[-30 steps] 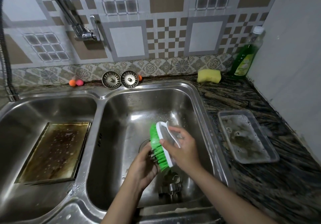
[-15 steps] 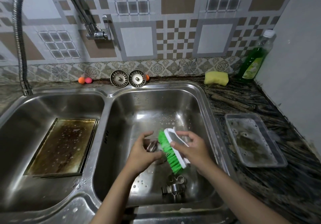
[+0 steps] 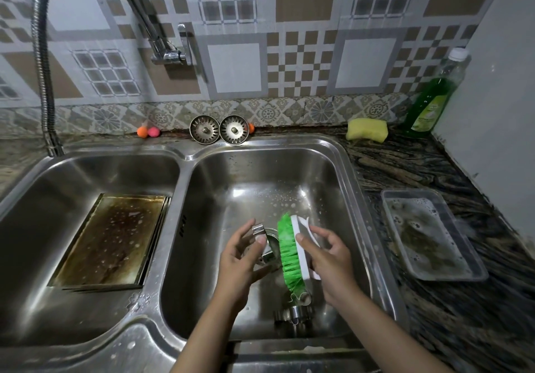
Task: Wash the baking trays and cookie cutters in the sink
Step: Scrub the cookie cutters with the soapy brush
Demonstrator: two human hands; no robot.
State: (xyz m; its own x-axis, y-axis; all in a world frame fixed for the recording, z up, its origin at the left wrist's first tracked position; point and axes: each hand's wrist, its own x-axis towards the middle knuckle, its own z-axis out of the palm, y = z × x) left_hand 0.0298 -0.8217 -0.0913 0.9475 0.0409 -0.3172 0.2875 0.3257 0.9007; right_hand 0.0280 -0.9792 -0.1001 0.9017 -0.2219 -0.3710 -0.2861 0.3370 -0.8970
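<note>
Slippage is the risk: the small metal cookie cutter (image 3: 260, 242), pinched in the left hand (image 3: 241, 259) over the right basin's drain, is wet and could drop. Its long axis I cannot tell. The right hand (image 3: 327, 259) grips the green brush (image 3: 291, 252), bristles facing left, long axis running near-to-far.

I see a scrub brush (image 3: 291, 252) with bright green bristles on a white back. The cookie cutter (image 3: 261, 235) is shiny silver, like the steel double sink (image 3: 185, 155). The baking tray (image 3: 111, 241) is brown, stained darker in streaks and flecked with white suds. The sponge (image 3: 367, 130) is yellow; the dish soap bottle (image 3: 431, 103) holds green liquid under a white cap. The countertop (image 3: 411, 167) is dark, veined with tan. The wall tiles (image 3: 289, 63) carry beige, grey and white checks.
</note>
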